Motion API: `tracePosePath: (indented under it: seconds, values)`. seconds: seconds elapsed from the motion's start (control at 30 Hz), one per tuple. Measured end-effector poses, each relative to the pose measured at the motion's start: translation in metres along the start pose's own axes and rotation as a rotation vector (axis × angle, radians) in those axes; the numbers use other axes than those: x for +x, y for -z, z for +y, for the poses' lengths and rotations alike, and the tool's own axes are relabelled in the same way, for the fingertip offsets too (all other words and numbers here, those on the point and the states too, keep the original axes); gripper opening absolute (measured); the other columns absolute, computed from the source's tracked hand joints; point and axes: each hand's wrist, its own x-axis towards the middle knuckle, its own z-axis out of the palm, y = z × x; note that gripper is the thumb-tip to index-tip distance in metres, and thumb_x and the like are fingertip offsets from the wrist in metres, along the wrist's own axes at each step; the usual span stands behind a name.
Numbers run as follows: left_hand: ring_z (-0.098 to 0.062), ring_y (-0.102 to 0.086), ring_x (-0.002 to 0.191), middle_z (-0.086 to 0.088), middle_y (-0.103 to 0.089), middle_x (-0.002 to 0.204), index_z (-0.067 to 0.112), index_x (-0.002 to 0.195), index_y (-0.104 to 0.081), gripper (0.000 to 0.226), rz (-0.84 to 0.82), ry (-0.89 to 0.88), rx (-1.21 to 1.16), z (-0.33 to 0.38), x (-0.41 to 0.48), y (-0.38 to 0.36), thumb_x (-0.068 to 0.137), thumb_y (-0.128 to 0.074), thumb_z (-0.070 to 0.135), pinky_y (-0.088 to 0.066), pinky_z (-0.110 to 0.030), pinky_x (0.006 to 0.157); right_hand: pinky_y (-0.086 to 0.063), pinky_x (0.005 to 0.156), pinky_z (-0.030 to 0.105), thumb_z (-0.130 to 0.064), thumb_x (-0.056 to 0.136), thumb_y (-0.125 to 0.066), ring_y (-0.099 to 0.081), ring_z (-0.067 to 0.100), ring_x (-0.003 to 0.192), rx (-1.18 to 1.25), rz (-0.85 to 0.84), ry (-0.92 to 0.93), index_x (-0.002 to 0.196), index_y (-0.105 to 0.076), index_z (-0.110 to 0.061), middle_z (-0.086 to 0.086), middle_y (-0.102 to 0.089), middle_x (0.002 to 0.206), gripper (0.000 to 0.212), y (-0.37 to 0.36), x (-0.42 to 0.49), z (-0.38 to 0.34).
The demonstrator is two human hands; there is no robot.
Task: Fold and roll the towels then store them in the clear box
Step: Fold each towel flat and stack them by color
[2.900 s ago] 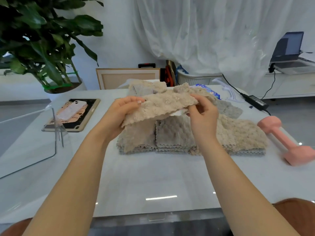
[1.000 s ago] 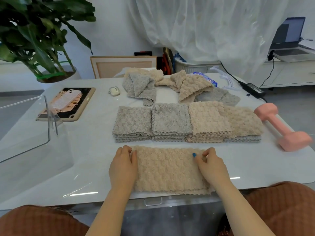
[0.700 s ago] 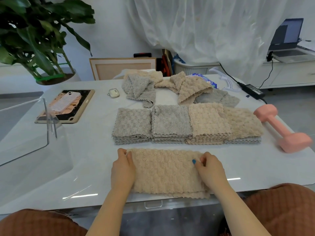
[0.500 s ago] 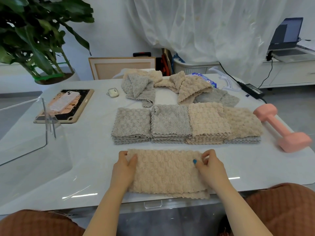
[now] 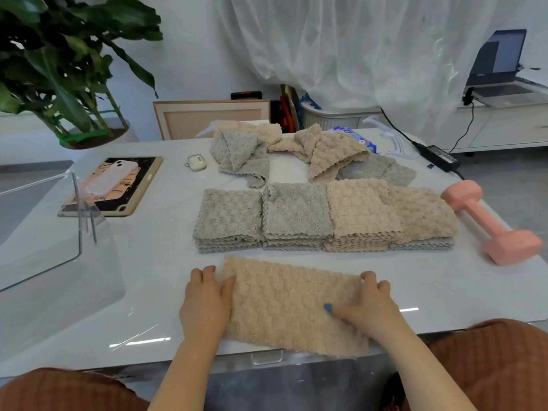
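Observation:
A beige towel [image 5: 290, 304], folded into a long strip, lies flat near the front edge of the white table [image 5: 160, 262], slightly askew. My left hand [image 5: 204, 304] rests on its left end with the thumb over the edge. My right hand [image 5: 370, 307] grips its right end, thumb on top. The clear box [image 5: 53, 262] stands open at the left of the table. Behind the strip is a row of folded towel stacks: two grey ones [image 5: 228, 218] and two beige ones [image 5: 361, 212]. Loose unfolded towels [image 5: 332, 152] lie further back.
A pink dumbbell [image 5: 489, 223] lies at the right, close to the stacks. A tablet with a phone on it [image 5: 118, 185] and an earbud case [image 5: 196, 162] sit at the back left. A potted plant [image 5: 59, 69] and a power adapter [image 5: 439, 157] stand beyond.
The beige towel, held up in the air before, now lies folded on the table in front of the stacks. My hands have settled on its two ends, and the strip has turned slightly askew.

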Motion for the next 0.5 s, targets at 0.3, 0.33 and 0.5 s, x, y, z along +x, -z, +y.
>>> tracePosePath:
  seconds: [0.3, 0.33, 0.5]
  values:
    - [-0.018, -0.055, 0.069, -0.001, -0.058, 0.075, 0.016, 0.091, -0.048, 0.027, -0.012, 0.081, -0.398, 0.006, 0.011, 0.008, 0.095, -0.046, 0.043, -0.043, -0.033, 0.061, -0.041, 0.066, 0.024, -0.027, 0.091, -0.058, -0.051, 0.011, 0.073, 0.09, 0.161, 0.128, 0.098, -0.049, -0.019, 0.003, -0.041, 0.108, 0.014, -0.004, 0.017, 0.002]
    - [-0.019, -0.056, 0.07, 0.0, -0.059, 0.075, 0.019, 0.089, -0.049, 0.029, 0.017, 0.092, -0.335, 0.005, 0.014, 0.01, 0.095, -0.044, 0.046, -0.043, -0.031, 0.059, -0.039, 0.063, 0.021, -0.024, 0.092, -0.057, -0.05, 0.008, 0.073, 0.097, 0.178, 0.164, 0.097, -0.049, -0.021, 0.002, -0.043, 0.105, 0.01, -0.005, 0.018, 0.002]
    - [-0.017, -0.054, 0.084, 0.003, -0.052, 0.094, 0.023, 0.09, -0.057, 0.026, 0.049, -0.019, -0.064, -0.004, 0.029, 0.006, 0.093, -0.046, 0.046, -0.044, -0.031, 0.068, -0.037, 0.06, 0.021, -0.018, 0.093, -0.055, -0.053, 0.012, 0.074, 0.171, 0.207, 0.215, 0.089, -0.056, -0.022, 0.0, -0.057, 0.091, 0.005, -0.004, 0.024, 0.008]
